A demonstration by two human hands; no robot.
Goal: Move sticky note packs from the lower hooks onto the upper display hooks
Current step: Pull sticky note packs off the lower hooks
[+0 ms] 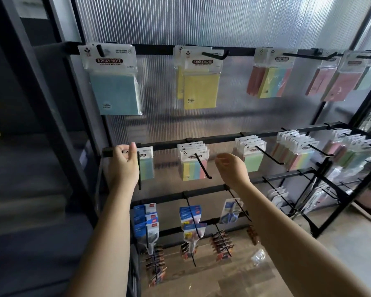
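Note:
Sticky note packs hang on the upper rail: a blue pack (114,91), yellow packs (199,88), striped packs (270,82) and pink packs (334,82). On the lower rail (219,138) hang a green-blue pack (146,168), a stack of striped packs (190,170), green packs (253,160) and several more to the right (298,155). My left hand (123,166) curls its fingers round the left end of the lower rail, beside the leftmost hook (139,174). My right hand (229,168) hovers just right of the striped stack's hook (202,168), fingers loosely bent, holding nothing.
Below hang blue carded packs (146,219), scissors (229,213) and small dark items (221,245) on long black hooks. A dark frame post (51,125) stands at the left. Another wire rack (330,189) juts out at the right. Brown floor lies below.

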